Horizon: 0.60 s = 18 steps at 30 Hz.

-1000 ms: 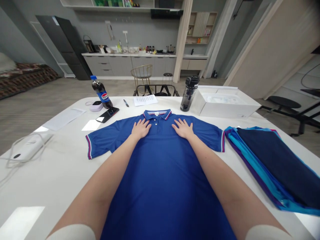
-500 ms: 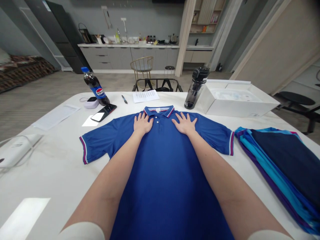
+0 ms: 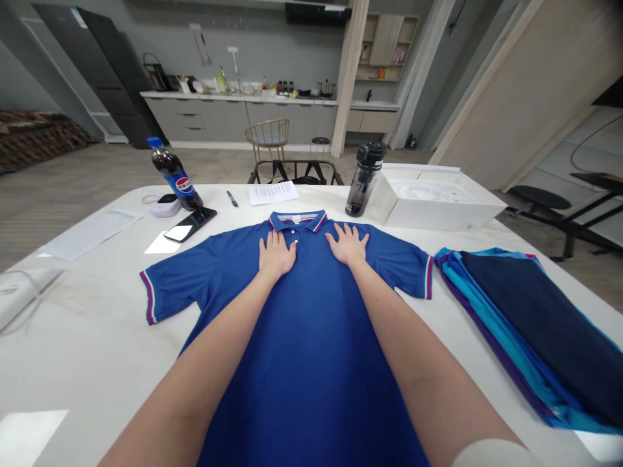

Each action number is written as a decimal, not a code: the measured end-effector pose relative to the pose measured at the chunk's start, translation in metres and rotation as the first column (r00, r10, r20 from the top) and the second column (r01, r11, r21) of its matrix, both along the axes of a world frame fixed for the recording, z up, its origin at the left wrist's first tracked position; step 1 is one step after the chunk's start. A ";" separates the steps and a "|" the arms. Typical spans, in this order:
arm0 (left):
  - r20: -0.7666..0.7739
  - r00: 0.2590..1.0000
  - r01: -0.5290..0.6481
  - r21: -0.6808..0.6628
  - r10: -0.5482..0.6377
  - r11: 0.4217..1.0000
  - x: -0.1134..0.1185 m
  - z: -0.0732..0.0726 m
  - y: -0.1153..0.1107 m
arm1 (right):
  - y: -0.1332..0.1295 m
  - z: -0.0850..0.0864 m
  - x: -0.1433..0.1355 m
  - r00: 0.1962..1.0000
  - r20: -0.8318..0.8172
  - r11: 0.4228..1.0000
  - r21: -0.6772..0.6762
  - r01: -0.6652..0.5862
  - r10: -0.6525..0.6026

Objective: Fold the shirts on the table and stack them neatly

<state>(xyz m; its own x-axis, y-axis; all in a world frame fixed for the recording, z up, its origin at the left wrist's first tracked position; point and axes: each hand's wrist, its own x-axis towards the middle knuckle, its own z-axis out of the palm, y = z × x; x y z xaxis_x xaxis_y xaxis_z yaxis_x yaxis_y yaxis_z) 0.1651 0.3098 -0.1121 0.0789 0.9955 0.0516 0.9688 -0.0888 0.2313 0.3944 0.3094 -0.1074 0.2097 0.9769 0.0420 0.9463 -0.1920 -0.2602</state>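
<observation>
A blue polo shirt [image 3: 311,337] lies face up and spread out on the white table [image 3: 97,350], its collar at the far end and both short sleeves stretched sideways. Red and white stripes edge the collar and cuffs. My left hand [image 3: 276,255] rests flat on the upper chest, just left of the buttons, fingers spread. On the other side of the placket, my right hand [image 3: 348,245] lies flat below the shoulder, its fingers apart too. Neither hand grips the cloth. The lower hem runs out of view at the bottom.
Folded garments [image 3: 535,324] are stacked at the right. Behind them stand an open white box [image 3: 438,211] and a dark water bottle [image 3: 364,178]. At the left are a cola bottle [image 3: 175,175], a phone [image 3: 191,224], a pen [image 3: 232,198] and paper sheets [image 3: 273,192].
The camera view has shifted, so the table items appear farther left. My left hand sits slightly lower on the shirt, away from the collar. My right hand stays flat on the cloth.
</observation>
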 end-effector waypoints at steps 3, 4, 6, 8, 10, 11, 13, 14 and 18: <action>-0.003 1.000 0.002 -0.008 -0.002 1.000 0.001 -0.001 -0.002 | -0.006 0.000 0.006 0.995 -0.103 0.993 0.112 0.028 -0.016; -0.005 1.000 -0.002 -0.013 0.002 1.000 0.001 0.000 -0.002 | -0.009 0.001 0.011 0.988 -0.156 0.988 0.152 0.027 -0.003; -0.012 1.000 -0.004 -0.019 0.004 1.000 0.001 0.000 -0.001 | -0.018 0.004 0.029 0.962 -0.261 0.972 0.236 -0.012 0.076; -0.021 1.000 -0.004 -0.016 0.004 1.000 0.001 -0.001 0.000 | -0.030 0.010 0.056 0.936 -0.309 0.949 0.307 -0.068 0.167; -0.034 0.999 -0.001 -0.009 0.001 1.000 0.002 -0.003 0.001 | -0.044 0.016 0.087 0.946 -0.284 0.950 0.307 -0.064 0.156; -0.040 0.999 -0.001 -0.007 0.001 1.000 0.002 -0.004 0.001 | -0.051 0.019 0.102 0.964 -0.248 0.962 0.272 -0.022 0.092; -0.053 0.999 -0.004 -0.007 0.004 1.000 0.002 -0.004 0.000 | -0.064 0.025 0.127 0.987 -0.137 0.976 0.188 0.111 -0.086; -0.062 0.998 -0.009 -0.005 0.009 1.000 0.002 -0.003 -0.001 | -0.069 0.028 0.136 0.984 -0.071 0.974 0.151 0.171 -0.162; -0.165 0.986 0.020 0.014 -0.017 1.000 0.011 0.019 -0.005 | -0.084 0.042 0.151 0.951 0.149 0.962 0.017 0.273 -0.272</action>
